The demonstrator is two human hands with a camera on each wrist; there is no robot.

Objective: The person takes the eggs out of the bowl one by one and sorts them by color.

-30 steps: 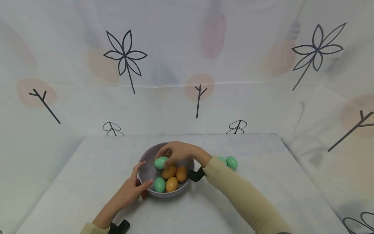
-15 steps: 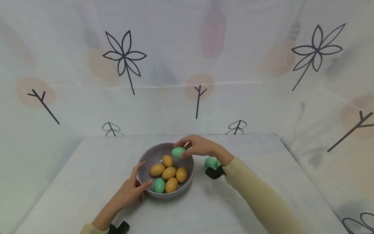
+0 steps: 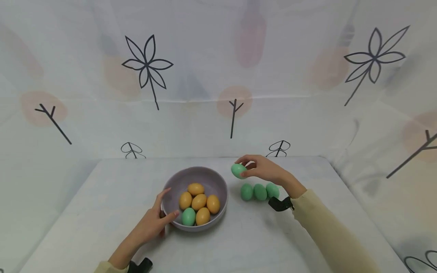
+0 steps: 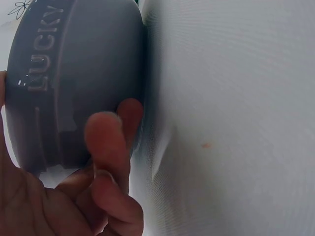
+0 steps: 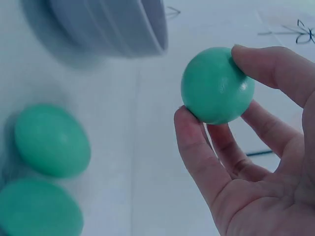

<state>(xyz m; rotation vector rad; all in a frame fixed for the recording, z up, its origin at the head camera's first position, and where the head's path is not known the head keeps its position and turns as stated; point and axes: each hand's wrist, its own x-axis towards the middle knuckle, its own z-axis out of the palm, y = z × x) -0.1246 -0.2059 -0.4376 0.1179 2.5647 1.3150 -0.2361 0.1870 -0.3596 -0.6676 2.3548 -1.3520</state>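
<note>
A grey-purple bowl (image 3: 213, 180) with raised lettering on its outer wall stands on the table. My left hand (image 3: 150, 225) grips its left side, thumb and index finger over the rim; the other fingers curl by the outer wall (image 4: 98, 64) in the left wrist view. Several yellow-orange eggs (image 3: 199, 202) lie inside with one green egg (image 3: 189, 217). Right of the bowl, my right hand (image 3: 264, 168) pinches another green egg (image 5: 216, 86) between thumb and fingertips, raised above the table. Three green eggs (image 3: 260, 192) sit in a row just nearer than this hand.
A white cloth covers the table (image 3: 112, 197). Behind it hangs a pale curtain (image 3: 191, 125) printed with leaves and twigs. Each wrist carries a black strapped camera mount (image 3: 280, 204).
My right hand has carried the green egg from inside the bowl, over its rim, to the right. Yellow-orange eggs shifted slightly in the bowl. The left hand stays at the rim.
</note>
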